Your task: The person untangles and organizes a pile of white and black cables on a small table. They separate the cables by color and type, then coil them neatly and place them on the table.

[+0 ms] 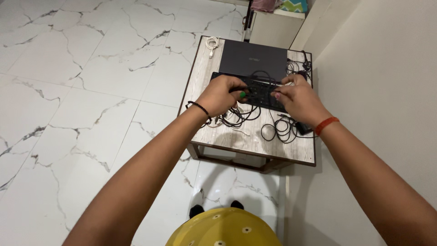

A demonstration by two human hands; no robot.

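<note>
Keyboard [260, 91] ahead of closed laptop [259, 58] | our left hand [222, 95] and right hand [298, 98] grip its ends | likely light, rigid; cables [277, 130] may snag.

1. Small table [255, 148]: stands on the floor [68, 91], with a wall [387, 68] on its right.
2. Laptop [259, 57]: lies closed at the far end of the table.
3. Keyboard [261, 91]: lies just before the laptop.
4. Left hand [221, 95]: over the keyboard's left end.
5. Right hand [298, 98]: over its right end.
6. Tangled cables [277, 127]: on the table, before the keyboard.
7. Coiled cable [212, 44]: far left corner, beside the laptop.
</note>
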